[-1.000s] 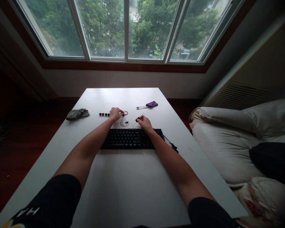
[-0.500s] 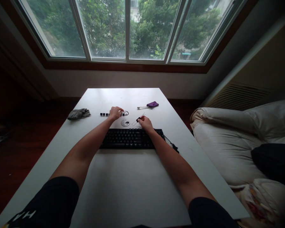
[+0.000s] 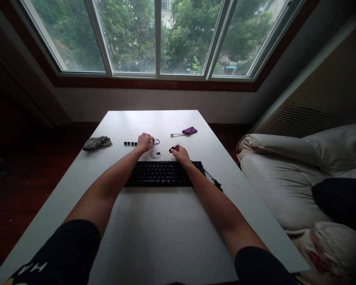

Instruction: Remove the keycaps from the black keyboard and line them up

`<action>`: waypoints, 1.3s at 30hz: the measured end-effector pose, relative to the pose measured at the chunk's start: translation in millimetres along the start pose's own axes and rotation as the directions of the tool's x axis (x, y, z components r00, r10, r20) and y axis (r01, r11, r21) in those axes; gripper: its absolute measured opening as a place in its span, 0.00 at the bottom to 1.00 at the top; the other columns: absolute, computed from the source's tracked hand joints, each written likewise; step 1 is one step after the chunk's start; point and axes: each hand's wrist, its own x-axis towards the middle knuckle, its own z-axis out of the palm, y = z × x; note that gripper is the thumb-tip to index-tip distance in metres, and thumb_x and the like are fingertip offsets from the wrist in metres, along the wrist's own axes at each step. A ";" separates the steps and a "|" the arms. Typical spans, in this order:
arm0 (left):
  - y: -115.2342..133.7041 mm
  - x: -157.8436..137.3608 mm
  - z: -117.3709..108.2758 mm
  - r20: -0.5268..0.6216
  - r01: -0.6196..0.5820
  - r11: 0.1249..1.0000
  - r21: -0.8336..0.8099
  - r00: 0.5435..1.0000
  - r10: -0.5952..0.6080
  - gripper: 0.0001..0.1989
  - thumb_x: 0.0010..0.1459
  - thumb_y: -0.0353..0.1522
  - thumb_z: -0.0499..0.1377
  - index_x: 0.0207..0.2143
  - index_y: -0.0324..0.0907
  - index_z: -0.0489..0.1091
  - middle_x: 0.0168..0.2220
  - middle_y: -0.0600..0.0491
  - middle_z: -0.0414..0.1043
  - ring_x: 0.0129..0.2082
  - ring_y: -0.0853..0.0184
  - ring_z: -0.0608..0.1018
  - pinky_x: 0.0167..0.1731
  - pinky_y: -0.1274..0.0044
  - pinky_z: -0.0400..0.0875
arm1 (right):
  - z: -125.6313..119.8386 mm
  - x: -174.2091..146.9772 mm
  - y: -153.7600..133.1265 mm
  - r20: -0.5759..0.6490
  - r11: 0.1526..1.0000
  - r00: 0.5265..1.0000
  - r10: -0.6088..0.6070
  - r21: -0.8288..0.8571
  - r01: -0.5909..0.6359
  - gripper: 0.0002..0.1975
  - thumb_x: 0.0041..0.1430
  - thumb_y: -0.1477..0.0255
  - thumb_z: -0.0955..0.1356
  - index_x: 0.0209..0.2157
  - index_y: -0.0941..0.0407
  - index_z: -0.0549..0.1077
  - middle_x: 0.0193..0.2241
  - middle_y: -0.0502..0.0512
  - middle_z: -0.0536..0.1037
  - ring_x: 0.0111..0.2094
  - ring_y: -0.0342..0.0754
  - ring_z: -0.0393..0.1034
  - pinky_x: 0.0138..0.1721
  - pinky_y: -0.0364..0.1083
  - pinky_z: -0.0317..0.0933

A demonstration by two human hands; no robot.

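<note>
My left hand reaches over the far part of the table, its fingers closed together at the left edge of a dark ring. What sits between those fingertips is too small to make out. A row of black keycaps lies just left of that hand. My right hand is closed on a wire keycap puller, gripping its dark middle, with thin wire loops sticking out at both ends. Below both hands lies a black keyboard, its right part covered by my right forearm.
A round cable hole cover is set in the white table between my hands. A purple cloth pouch with a thin light stick lies at the back right. Grey crumpled cloth rests at the left edge. A pale sofa stands on the right.
My left hand has shifted very slightly toward the ring, its fingers drawn closer together. The right hand keeps its hold on the keycap puller in nearly the same place.
</note>
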 end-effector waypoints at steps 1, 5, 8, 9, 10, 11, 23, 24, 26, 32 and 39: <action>1.2 -0.1 0.1 -0.001 -0.008 1.000 0.005 1.000 0.008 0.09 0.59 0.38 0.63 0.41 0.48 0.81 0.50 0.48 0.77 0.56 0.51 0.67 0.54 0.61 0.64 | 0.0 0.1 0.2 -0.002 1.000 1.000 0.002 0.002 -0.002 0.11 0.56 0.61 0.70 0.36 0.54 0.75 0.32 0.52 0.80 0.34 0.49 0.72 0.37 0.45 0.61; 6.3 -2.8 -0.1 0.001 -0.025 0.999 0.023 1.000 0.025 0.10 0.59 0.34 0.61 0.42 0.47 0.79 0.49 0.47 0.77 0.54 0.52 0.68 0.52 0.62 0.65 | -0.2 -0.1 0.3 0.004 1.000 1.000 0.004 0.003 -0.004 0.11 0.56 0.61 0.70 0.36 0.54 0.75 0.33 0.52 0.80 0.34 0.49 0.72 0.37 0.45 0.61; 10.4 -5.3 -0.7 -0.002 -0.046 0.998 0.030 0.999 0.047 0.10 0.58 0.31 0.60 0.42 0.46 0.78 0.46 0.47 0.78 0.52 0.52 0.70 0.50 0.62 0.64 | -0.8 -0.4 -0.2 0.005 1.000 1.000 0.002 -0.006 -0.002 0.11 0.57 0.61 0.69 0.36 0.54 0.75 0.33 0.52 0.80 0.34 0.48 0.72 0.38 0.45 0.61; 11.8 -5.9 -1.0 -0.006 -0.057 0.998 0.033 0.998 0.057 0.10 0.58 0.31 0.60 0.42 0.46 0.78 0.45 0.46 0.79 0.51 0.52 0.70 0.50 0.62 0.64 | -1.0 -0.4 -0.4 0.004 1.000 1.000 0.001 -0.007 -0.001 0.11 0.57 0.61 0.69 0.36 0.54 0.75 0.33 0.52 0.80 0.35 0.48 0.72 0.38 0.45 0.61; 13.2 -6.3 -1.4 -0.009 -0.069 0.997 0.037 0.998 0.069 0.10 0.58 0.31 0.59 0.41 0.46 0.78 0.44 0.46 0.79 0.51 0.52 0.70 0.50 0.62 0.64 | -1.1 -0.4 -0.5 0.006 1.000 1.000 0.001 -0.007 -0.001 0.11 0.57 0.61 0.69 0.36 0.54 0.75 0.34 0.52 0.80 0.35 0.48 0.72 0.38 0.45 0.61; 14.5 -6.7 -1.8 -0.012 -0.081 0.996 0.040 0.997 0.081 0.10 0.58 0.30 0.59 0.41 0.45 0.77 0.43 0.46 0.79 0.51 0.52 0.70 0.51 0.62 0.63 | -1.2 -0.3 -0.5 0.007 1.000 1.000 0.002 -0.006 -0.002 0.11 0.57 0.61 0.69 0.36 0.54 0.75 0.34 0.52 0.80 0.35 0.48 0.72 0.38 0.45 0.61; 18.5 -7.4 -4.0 0.018 -0.015 1.000 0.008 1.000 0.015 0.13 0.59 0.32 0.58 0.45 0.47 0.78 0.45 0.46 0.79 0.53 0.51 0.69 0.54 0.60 0.61 | -0.9 -1.1 -1.3 0.004 1.000 1.000 0.004 0.007 -0.004 0.12 0.57 0.60 0.69 0.36 0.53 0.75 0.33 0.52 0.79 0.34 0.49 0.72 0.38 0.46 0.62; 18.6 -7.3 -4.1 0.021 -0.009 1.000 -0.004 1.000 0.009 0.13 0.59 0.33 0.59 0.46 0.48 0.78 0.45 0.47 0.79 0.54 0.51 0.69 0.55 0.60 0.61 | -0.9 -1.1 -1.3 0.003 1.000 1.000 0.003 0.009 -0.003 0.12 0.56 0.60 0.69 0.36 0.53 0.75 0.33 0.52 0.79 0.34 0.49 0.72 0.38 0.46 0.62; 19.2 -7.1 -4.9 0.032 -0.001 1.000 -0.019 1.000 0.001 0.14 0.59 0.35 0.60 0.47 0.48 0.77 0.46 0.47 0.79 0.54 0.51 0.69 0.55 0.61 0.61 | -0.6 -0.7 -1.0 -0.001 1.000 1.000 0.004 0.013 -0.004 0.12 0.56 0.60 0.69 0.36 0.53 0.75 0.33 0.52 0.79 0.34 0.49 0.72 0.39 0.46 0.62; 21.2 -15.5 -20.4 0.004 0.003 0.999 -0.034 1.000 -0.003 0.15 0.62 0.37 0.60 0.51 0.47 0.75 0.51 0.46 0.76 0.56 0.51 0.68 0.55 0.62 0.63 | 0.5 -0.8 0.2 -0.009 1.000 1.000 0.005 0.024 -0.004 0.12 0.55 0.59 0.69 0.35 0.53 0.74 0.32 0.51 0.79 0.33 0.48 0.72 0.38 0.46 0.63; 26.4 -88.9 -57.9 0.137 -0.170 0.957 -0.237 0.969 0.206 0.18 0.65 0.42 0.57 0.53 0.47 0.75 0.53 0.49 0.75 0.53 0.57 0.74 0.54 0.68 0.67 | 0.5 -11.0 -13.6 -0.024 0.993 0.999 -0.029 0.115 0.032 0.10 0.54 0.63 0.69 0.35 0.53 0.72 0.32 0.52 0.80 0.37 0.50 0.75 0.41 0.47 0.67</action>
